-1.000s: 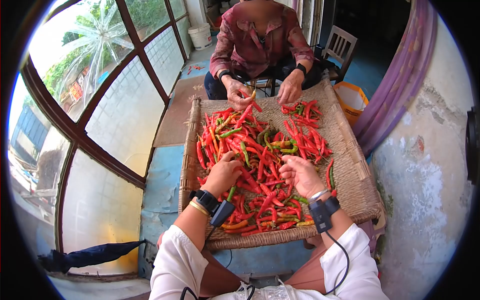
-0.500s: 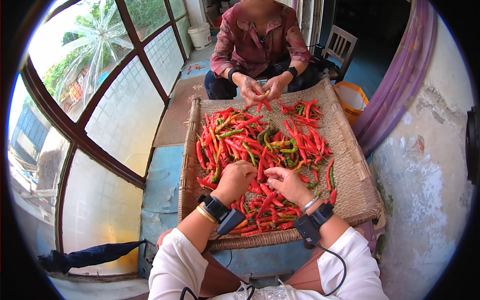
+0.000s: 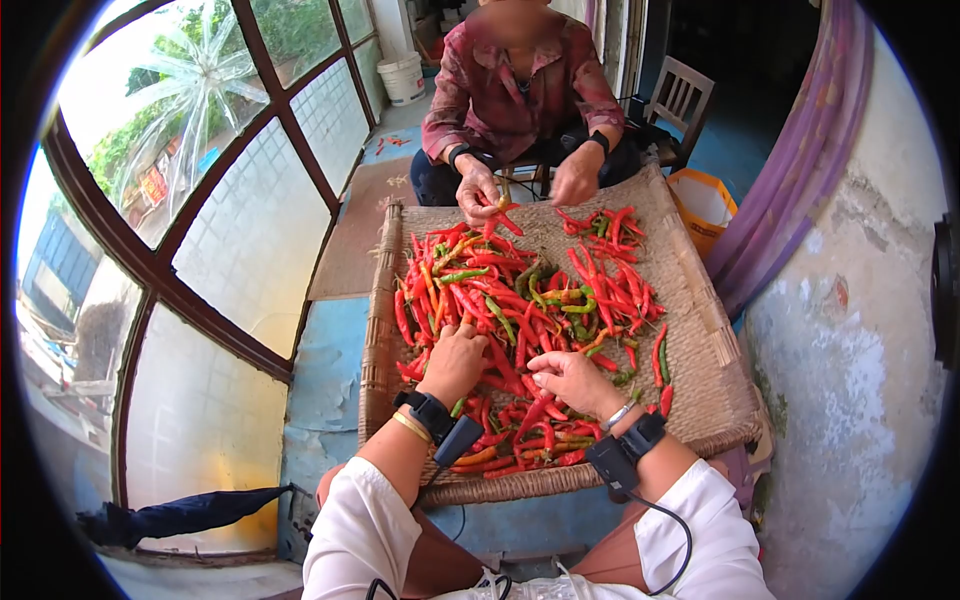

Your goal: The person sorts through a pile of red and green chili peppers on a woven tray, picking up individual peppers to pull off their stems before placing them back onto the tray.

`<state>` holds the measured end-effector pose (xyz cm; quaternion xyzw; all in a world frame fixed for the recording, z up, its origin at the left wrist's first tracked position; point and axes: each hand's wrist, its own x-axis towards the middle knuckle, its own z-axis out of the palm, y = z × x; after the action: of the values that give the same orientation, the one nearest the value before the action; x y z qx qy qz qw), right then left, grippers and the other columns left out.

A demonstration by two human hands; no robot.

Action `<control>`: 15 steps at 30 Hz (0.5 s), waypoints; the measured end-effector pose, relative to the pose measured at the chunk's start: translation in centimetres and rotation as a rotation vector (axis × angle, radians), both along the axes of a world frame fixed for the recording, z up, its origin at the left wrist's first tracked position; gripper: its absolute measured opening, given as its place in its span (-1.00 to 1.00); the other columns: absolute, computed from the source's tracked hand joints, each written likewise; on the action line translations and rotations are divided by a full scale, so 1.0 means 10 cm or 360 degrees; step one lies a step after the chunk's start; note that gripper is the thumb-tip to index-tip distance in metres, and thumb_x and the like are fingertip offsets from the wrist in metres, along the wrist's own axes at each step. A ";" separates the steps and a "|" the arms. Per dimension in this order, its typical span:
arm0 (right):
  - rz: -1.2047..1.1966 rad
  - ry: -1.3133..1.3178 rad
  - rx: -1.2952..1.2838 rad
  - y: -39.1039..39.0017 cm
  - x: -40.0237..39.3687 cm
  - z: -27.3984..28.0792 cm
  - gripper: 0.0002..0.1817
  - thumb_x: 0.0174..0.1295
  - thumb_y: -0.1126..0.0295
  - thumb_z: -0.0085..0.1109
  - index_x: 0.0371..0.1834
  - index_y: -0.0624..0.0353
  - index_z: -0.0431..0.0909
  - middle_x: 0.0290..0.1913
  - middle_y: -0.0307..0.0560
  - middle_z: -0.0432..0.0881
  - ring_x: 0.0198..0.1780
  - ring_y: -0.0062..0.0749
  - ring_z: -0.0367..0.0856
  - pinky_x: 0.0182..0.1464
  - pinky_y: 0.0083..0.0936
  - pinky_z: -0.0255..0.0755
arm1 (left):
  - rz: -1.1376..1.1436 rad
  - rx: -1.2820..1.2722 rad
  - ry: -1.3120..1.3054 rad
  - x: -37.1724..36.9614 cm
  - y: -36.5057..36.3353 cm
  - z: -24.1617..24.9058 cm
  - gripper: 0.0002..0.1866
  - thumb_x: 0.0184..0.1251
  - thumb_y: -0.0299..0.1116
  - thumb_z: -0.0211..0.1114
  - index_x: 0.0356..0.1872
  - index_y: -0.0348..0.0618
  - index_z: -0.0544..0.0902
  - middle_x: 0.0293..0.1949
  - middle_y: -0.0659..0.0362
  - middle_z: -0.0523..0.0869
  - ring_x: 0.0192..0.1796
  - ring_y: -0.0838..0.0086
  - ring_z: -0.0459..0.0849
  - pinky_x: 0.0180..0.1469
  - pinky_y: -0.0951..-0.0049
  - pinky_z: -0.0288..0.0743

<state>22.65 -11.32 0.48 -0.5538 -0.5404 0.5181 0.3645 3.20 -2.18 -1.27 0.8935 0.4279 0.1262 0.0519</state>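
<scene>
Red, orange and green chili peppers (image 3: 480,275) lie heaped on a woven tray (image 3: 700,380). My left hand (image 3: 457,360) rests on the heap's left side, its fingers curled down among the peppers; what they hold, if anything, is hidden. To its right, my right hand (image 3: 572,380) hovers low over the front of the heap, thumb and index finger near each other, and whether anything is between them is too small to tell. A smaller group of peppers (image 3: 540,440) lies nearer to me, between my wrists.
Across the tray sits a person (image 3: 525,90) in a patterned red shirt, holding peppers in one hand. A yellow-rimmed container (image 3: 700,205) and a wooden chair (image 3: 682,100) stand at the right, a white bucket (image 3: 402,78) at the back left. Windows line the left.
My left hand has shifted left and down onto the peppers. My right hand has moved slightly down. Across the tray, the person's hands have come apart, with peppers still in one.
</scene>
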 end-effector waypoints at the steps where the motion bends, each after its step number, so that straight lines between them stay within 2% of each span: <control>1: 0.0004 -0.0003 0.0001 0.00 0.00 0.01 -0.73 0.13 0.42 0.07 -0.11 0.31 0.49 -0.38 -0.21 0.58 -0.36 -0.64 0.50 -0.29 -0.66 0.40 | -0.0109 -0.0025 0.0015 -0.02 0.04 -0.02 -0.70 -0.07 -0.32 0.27 -0.22 -0.05 0.58 -0.20 0.10 0.54 -0.12 0.21 0.47 -0.09 0.31 0.39; 2: 0.0003 -0.0001 -0.0024 0.00 -0.01 0.03 -0.73 0.13 0.42 0.07 -0.12 0.31 0.50 -0.37 -0.20 0.59 -0.35 -0.63 0.51 -0.28 -0.66 0.41 | -0.0219 -0.0050 0.0030 -0.03 0.06 -0.03 -0.76 -0.05 -0.33 0.24 -0.28 -0.07 0.61 -0.30 0.11 0.58 -0.14 0.24 0.49 -0.11 0.32 0.41; 5: 0.0000 -0.0001 -0.0055 0.01 -0.01 0.06 -0.74 0.13 0.42 0.07 -0.13 0.31 0.50 -0.37 -0.18 0.60 -0.35 -0.61 0.52 -0.26 -0.65 0.42 | -0.0111 -0.0213 -0.0172 0.03 0.00 0.00 -0.83 -0.03 -0.35 0.19 -0.37 -0.12 0.63 -0.38 0.11 0.60 -0.19 0.25 0.53 -0.13 0.29 0.43; 11: 0.0005 -0.0054 0.0014 0.01 0.00 -0.02 -0.72 0.10 0.41 0.10 -0.15 0.33 0.50 -0.39 -0.17 0.60 -0.35 -0.59 0.53 -0.25 -0.61 0.42 | 0.0055 -0.0152 -0.0458 0.08 -0.09 0.04 -0.84 -0.02 -0.41 0.17 -0.39 -0.12 0.65 -0.34 0.08 0.61 -0.18 0.20 0.56 -0.13 0.25 0.44; 15: 0.0034 -0.0084 0.0027 0.01 0.00 -0.01 -0.69 0.09 0.42 0.11 -0.10 0.31 0.48 -0.40 -0.16 0.60 -0.36 -0.56 0.54 -0.25 -0.60 0.42 | -0.0038 -0.0215 -0.0527 0.08 -0.06 0.06 -0.84 -0.03 -0.41 0.20 -0.37 -0.13 0.65 -0.39 0.06 0.61 -0.25 0.19 0.58 -0.19 0.24 0.46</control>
<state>22.69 -11.18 0.38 -0.5583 -0.5602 0.5026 0.3492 4.03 -2.77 -0.64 0.8600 0.4102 0.2420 0.1832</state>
